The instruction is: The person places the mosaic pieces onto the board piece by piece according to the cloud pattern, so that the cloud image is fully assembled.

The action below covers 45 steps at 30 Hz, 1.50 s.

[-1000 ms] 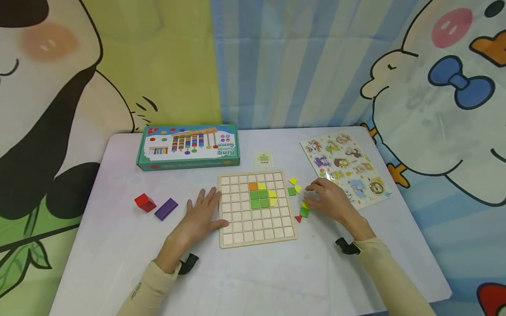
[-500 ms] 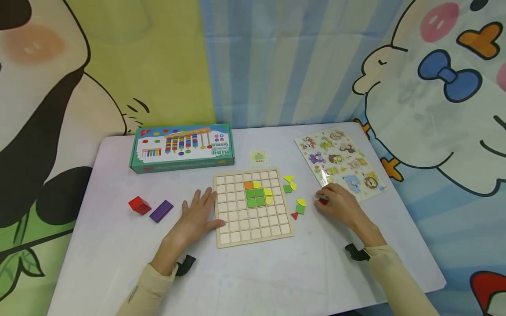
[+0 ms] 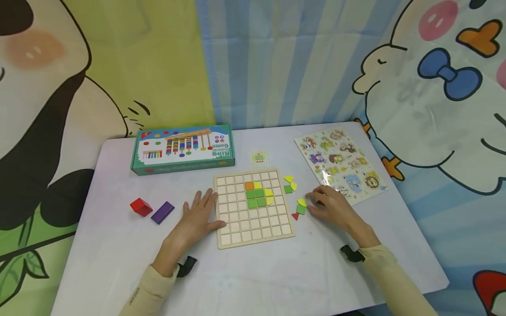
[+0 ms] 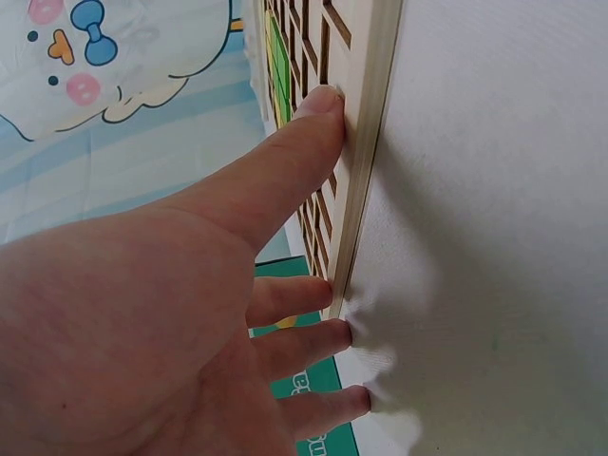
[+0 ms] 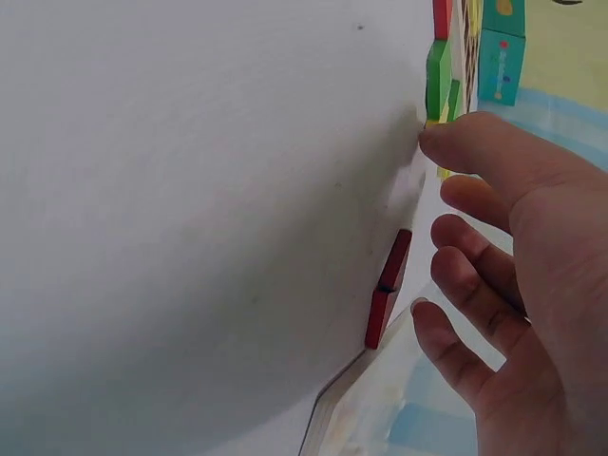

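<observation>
A wooden grid board lies in the middle of the table. Set in it are green squares, an orange square and several yellow pieces. My left hand rests at the board's left edge, fingers spread, its thumb on the frame. Right of the board, my right hand hovers with fingers slightly bent, tips close to a yellow quarter-round piece and a green square. Beneath this hand, in the right wrist view, lie two red pieces, hidden from the head view.
A small red triangle and more yellow and green pieces lie by the board's right edge. Behind are a green game box, a pattern card and an animal sticker sheet. A red block and purple block lie left.
My right hand moved right, with a red piece at its fingertips half a second ago, then came back left towards the yellow and green pieces. The left hand stayed at the board.
</observation>
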Available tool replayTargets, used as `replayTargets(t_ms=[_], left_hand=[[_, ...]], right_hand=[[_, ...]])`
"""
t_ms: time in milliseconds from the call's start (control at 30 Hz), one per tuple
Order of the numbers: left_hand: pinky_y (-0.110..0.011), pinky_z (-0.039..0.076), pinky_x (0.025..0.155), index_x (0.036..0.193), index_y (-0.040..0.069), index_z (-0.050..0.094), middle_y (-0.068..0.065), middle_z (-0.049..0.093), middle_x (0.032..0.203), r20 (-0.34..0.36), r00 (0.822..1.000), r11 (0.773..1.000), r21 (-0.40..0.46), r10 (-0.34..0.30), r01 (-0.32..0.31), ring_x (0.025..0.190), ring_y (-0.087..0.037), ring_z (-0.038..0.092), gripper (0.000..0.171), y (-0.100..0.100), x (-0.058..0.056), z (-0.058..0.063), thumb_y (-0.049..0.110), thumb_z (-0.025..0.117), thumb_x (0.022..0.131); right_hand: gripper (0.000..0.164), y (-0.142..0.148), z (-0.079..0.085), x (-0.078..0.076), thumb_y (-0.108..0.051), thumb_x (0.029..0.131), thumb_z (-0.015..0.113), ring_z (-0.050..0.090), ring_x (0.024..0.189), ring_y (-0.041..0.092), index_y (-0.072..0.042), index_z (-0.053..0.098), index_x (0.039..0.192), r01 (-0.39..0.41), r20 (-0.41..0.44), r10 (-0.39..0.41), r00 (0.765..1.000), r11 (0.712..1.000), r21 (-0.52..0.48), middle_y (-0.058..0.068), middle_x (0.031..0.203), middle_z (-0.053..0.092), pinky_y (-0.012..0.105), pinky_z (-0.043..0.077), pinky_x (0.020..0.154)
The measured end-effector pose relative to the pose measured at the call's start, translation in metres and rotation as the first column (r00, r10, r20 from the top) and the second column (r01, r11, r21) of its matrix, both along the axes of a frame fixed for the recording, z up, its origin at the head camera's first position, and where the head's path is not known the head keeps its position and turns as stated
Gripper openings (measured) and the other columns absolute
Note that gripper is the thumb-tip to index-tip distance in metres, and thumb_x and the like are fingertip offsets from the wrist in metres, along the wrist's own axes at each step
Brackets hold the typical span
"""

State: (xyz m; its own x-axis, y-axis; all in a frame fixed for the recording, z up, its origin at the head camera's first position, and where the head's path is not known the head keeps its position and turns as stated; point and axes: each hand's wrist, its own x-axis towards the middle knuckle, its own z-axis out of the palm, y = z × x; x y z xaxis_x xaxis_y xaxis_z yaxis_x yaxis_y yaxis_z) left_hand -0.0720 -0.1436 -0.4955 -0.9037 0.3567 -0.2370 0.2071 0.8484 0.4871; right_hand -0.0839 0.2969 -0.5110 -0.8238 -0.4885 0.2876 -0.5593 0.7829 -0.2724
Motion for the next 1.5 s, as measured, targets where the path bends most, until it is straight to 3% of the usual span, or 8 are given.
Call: replayTargets(t_ms=[167, 467, 833, 1100, 1367, 1500], left_hand=[[-0.082, 0.009, 0.11, 0.161, 0.005, 0.025, -0.021, 0.017, 0.169, 0.0, 1.0, 1.0, 0.005, -0.004, 0.004, 0.154, -0.052, 0.008, 0.099, 0.0, 0.0, -0.002, 0.046, 0.077, 0.087], [-0.082, 0.008, 0.111, 0.161, 0.007, 0.024, -0.02, 0.016, 0.169, 0.005, 1.0, 1.0, 0.014, -0.012, 0.012, 0.155, -0.051, 0.006, 0.098, 0.0, 0.0, -0.001, 0.047, 0.075, 0.088], [-0.082, 0.009, 0.11, 0.161, 0.005, 0.025, -0.021, 0.017, 0.168, -0.011, 1.0, 1.0, 0.014, -0.007, 0.007, 0.154, -0.051, 0.009, 0.098, 0.0, 0.001, 0.002, 0.044, 0.077, 0.087], [-0.082, 0.009, 0.11, 0.161, 0.006, 0.026, -0.021, 0.018, 0.168, -0.01, 1.0, 1.0, 0.014, 0.001, -0.001, 0.154, -0.051, 0.009, 0.098, 0.0, 0.002, 0.002, 0.045, 0.078, 0.087], [-0.082, 0.008, 0.111, 0.161, 0.006, 0.025, -0.021, 0.017, 0.169, 0.005, 1.0, 1.0, 0.018, 0.007, -0.007, 0.155, -0.051, 0.007, 0.098, 0.0, 0.002, 0.002, 0.044, 0.078, 0.087], [-0.082, 0.007, 0.111, 0.161, 0.006, 0.025, -0.021, 0.017, 0.169, 0.008, 1.0, 1.0, 0.019, 0.006, -0.006, 0.155, -0.05, 0.007, 0.098, 0.0, 0.002, 0.003, 0.044, 0.078, 0.087]], right_hand=[[0.034, -0.005, -0.001, -0.001, -0.019, 0.076, 0.089, 0.061, 0.084, 0.018, -0.01, 0.079, 0.107, -0.034, -0.002, 0.034, 0.999, 0.999, -0.005, 0.007, 0.099, 0.066, 0.036, 0.054, 0.07], [0.027, -0.009, -0.001, 0.002, -0.022, 0.079, 0.087, 0.063, 0.087, 0.016, -0.009, 0.078, 0.101, 0.024, 0.062, -0.024, 0.998, 1.0, 0.016, 0.003, 0.099, 0.067, 0.036, 0.055, 0.075], [0.033, -0.008, -0.005, -0.002, -0.028, 0.075, 0.091, 0.063, 0.084, 0.017, -0.007, 0.075, 0.097, 0.015, -0.015, -0.015, 1.0, 1.0, -0.02, 0.005, 0.096, 0.067, 0.036, 0.055, 0.071], [0.039, -0.01, 0.001, -0.003, -0.022, 0.081, 0.085, 0.065, 0.092, 0.021, -0.012, 0.076, 0.117, -0.003, 0.088, 0.0, 0.996, 0.999, 0.032, 0.007, 0.107, 0.067, 0.041, 0.056, 0.079], [0.029, -0.016, 0.001, -0.004, -0.019, 0.083, 0.084, 0.065, 0.088, 0.017, -0.006, 0.076, 0.106, 0.002, 0.126, -0.007, 0.992, 0.999, 0.041, 0.005, 0.102, 0.068, 0.038, 0.057, 0.079], [0.031, -0.016, 0.004, -0.003, -0.021, 0.083, 0.084, 0.064, 0.089, 0.016, -0.006, 0.075, 0.109, 0.015, 0.163, -0.022, 0.986, 0.999, 0.041, 0.004, 0.103, 0.069, 0.038, 0.057, 0.08]])
